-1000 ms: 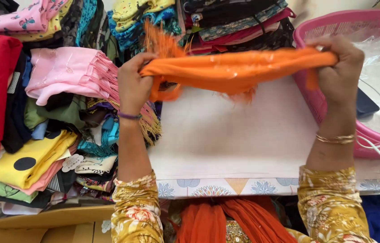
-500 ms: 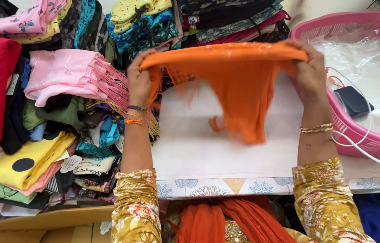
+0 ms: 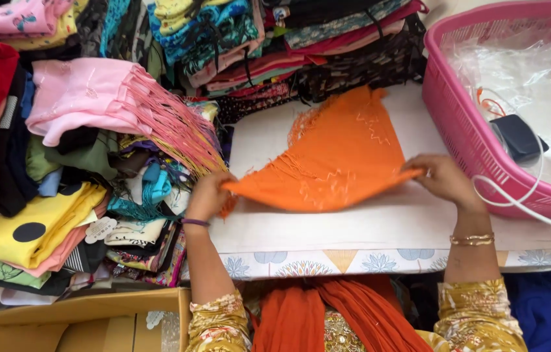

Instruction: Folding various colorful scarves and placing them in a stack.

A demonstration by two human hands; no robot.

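My left hand [image 3: 207, 195] and right hand [image 3: 441, 177] gripping orange scarf [image 3: 334, 160] corners, fingers closed, scarf lying on white tabletop [image 3: 366, 231]. Folded clothes piles [image 3: 80, 150] crowding left, pink basket [image 3: 464, 140] sitting right.

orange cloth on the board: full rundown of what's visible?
The orange cloth is thin, soft fabric with pale stitched squiggles and fringe along its edges. It lies folded and spread on the white board, tapering toward the clothing stacks. The left hand pinches its near-left corner; the right hand holds its right corner.
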